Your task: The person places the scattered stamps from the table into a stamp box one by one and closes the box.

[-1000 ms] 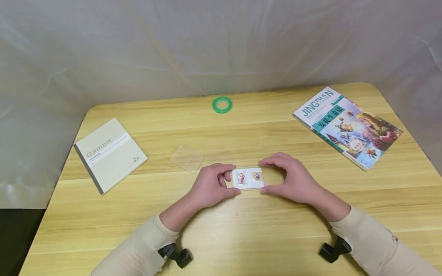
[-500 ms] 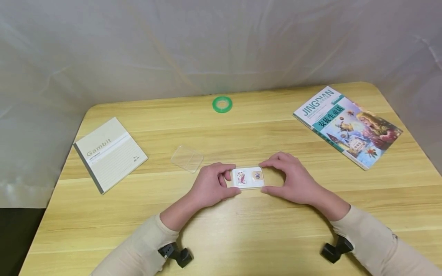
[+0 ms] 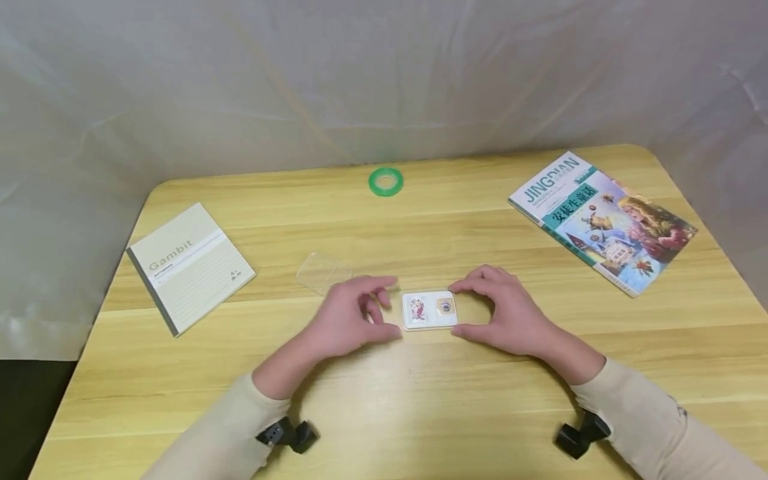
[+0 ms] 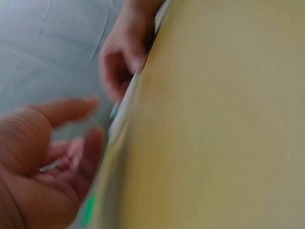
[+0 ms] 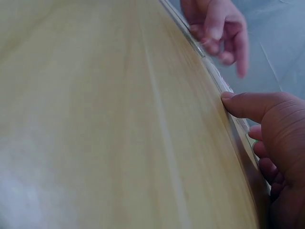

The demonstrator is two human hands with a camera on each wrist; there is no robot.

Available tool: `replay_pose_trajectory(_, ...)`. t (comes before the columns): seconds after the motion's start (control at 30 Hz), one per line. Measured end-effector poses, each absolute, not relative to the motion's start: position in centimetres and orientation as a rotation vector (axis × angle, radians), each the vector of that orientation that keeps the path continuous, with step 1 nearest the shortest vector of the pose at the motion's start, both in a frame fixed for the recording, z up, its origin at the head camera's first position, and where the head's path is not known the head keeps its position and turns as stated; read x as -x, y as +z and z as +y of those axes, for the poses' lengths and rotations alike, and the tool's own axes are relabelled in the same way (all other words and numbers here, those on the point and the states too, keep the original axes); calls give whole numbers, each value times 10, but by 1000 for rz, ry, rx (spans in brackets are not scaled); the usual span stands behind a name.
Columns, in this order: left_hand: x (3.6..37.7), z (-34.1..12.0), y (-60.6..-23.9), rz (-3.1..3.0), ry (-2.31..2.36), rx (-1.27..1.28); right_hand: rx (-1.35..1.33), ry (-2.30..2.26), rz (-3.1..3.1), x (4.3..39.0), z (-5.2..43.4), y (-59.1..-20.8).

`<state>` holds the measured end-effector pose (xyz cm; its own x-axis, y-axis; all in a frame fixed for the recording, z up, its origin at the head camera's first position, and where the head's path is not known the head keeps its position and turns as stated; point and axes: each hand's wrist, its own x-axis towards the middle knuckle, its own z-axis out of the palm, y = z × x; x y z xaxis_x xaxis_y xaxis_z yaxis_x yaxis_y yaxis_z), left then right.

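Note:
In the head view a small flat clear plastic case (image 3: pixel 429 320) lies on the table. It has a white insert with a red-and-white picture (image 3: pixel 417 309) at its left and a small orange square with a dark emblem (image 3: pixel 447 307) at its right. My right hand (image 3: pixel 516 313) pinches the case's right end, index finger at the far corner and thumb at the near corner. A short gap separates my left hand (image 3: pixel 345 321) from the case's left end; its thumb and fingers are apart, holding nothing. Behind the left hand lies a clear plastic lid (image 3: pixel 318 272), partly hidden.
A beige notebook (image 3: pixel 191 267) lies at the left of the wooden table (image 3: pixel 420 413). Near the back edge sits a green roll of tape (image 3: pixel 386 191). A colourful magazine (image 3: pixel 600 220) is at the back right, and a grey sheet (image 3: pixel 384 80) hangs behind the table.
My left hand has let go of the case and drawn back to the left, now overlapping part of the clear lid. The right hand keeps its hold, and the case stays about where it was.

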<state>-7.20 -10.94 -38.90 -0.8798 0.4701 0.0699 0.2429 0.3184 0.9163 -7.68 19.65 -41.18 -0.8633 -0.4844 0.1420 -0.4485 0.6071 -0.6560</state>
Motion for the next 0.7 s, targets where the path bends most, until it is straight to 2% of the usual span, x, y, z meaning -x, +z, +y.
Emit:
replay_pose_trajectory(0.17, 82, -153, -375, 2537, 1615, -685, 789, -1107, 2774, 76, 195, -411)
replay_pose_trajectory(0.37, 99, -194, -377, 2758, 1428, -684, 773, -1097, 2775, 76, 195, -410)
replay_pose_trajectory(0.7, 116, -213, -384, 2661, 1147, -699, 783, -1120, 2770, 76, 195, -411)
